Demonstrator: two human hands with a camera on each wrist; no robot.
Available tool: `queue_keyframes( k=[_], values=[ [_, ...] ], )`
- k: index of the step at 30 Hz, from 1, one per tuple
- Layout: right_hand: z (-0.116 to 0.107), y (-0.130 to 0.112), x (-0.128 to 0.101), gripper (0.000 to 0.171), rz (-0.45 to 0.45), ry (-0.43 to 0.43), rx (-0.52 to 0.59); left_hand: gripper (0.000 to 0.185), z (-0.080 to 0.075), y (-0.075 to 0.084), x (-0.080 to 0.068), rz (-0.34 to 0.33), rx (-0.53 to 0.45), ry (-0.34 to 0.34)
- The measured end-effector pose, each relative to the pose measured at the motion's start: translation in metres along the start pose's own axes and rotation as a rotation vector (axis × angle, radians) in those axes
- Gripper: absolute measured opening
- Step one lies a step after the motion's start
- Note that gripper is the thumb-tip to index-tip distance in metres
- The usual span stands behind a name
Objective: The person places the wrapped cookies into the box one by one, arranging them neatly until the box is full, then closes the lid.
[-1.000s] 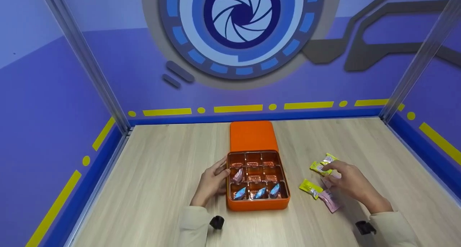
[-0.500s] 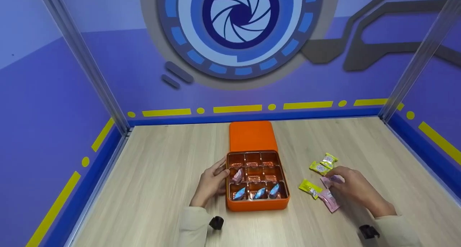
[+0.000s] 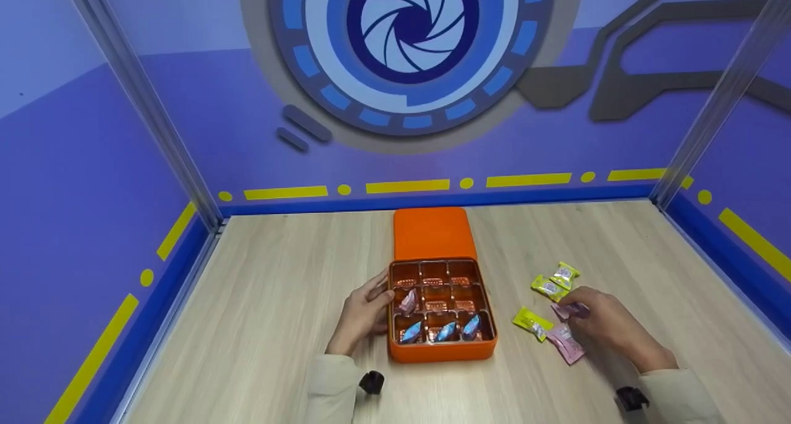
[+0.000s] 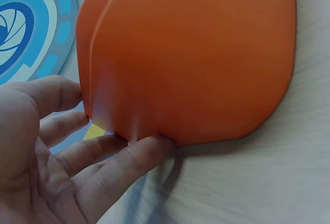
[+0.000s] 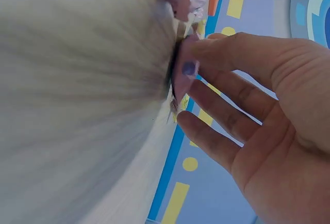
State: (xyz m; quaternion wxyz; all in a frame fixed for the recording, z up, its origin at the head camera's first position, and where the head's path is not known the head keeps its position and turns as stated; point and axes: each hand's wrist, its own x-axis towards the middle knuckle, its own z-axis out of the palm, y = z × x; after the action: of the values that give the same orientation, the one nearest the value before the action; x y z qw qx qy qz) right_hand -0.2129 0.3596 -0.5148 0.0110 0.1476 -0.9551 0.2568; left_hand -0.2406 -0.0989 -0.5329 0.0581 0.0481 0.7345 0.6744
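Pinching a pink candy (image 3: pixel 570 311) on the table with right hand (image 3: pixel 609 331) — left hand (image 3: pixel 361 316) flat, fingers straight, against orange box (image 3: pixel 442 350).

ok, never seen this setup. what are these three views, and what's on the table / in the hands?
No robot here: a person's two bare hands, filmed by a head camera and one camera on each wrist. On the wooden table sits an open orange box with compartments, some holding wrapped candies. The left hand rests against the box's side; its wrist view shows the fingers touching the orange wall. The right hand pinches a pink candy, blurred in its wrist view. Yellow candies and another pink one lie nearby.
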Motion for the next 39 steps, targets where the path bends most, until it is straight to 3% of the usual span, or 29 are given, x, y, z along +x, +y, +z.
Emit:
queue_keyframes(
  k=[11,25,39],
  values=[
    [0.0032,0.0021,0.0005,0.029,-0.016,0.043,-0.044,0.058,0.0004,0.0003,0.0,0.013,0.022,-0.009],
    [-0.0009,0.0018,0.0009,0.02,0.047,0.002,0.025,0.057,0.0003,-0.0005,0.0006,0.009,0.023,0.003],
    [0.0001,-0.0006,-0.0013,0.016,0.115,0.04,0.074,0.057,-0.0004,-0.0013,0.0011,0.015,0.009,0.002]
  ],
)
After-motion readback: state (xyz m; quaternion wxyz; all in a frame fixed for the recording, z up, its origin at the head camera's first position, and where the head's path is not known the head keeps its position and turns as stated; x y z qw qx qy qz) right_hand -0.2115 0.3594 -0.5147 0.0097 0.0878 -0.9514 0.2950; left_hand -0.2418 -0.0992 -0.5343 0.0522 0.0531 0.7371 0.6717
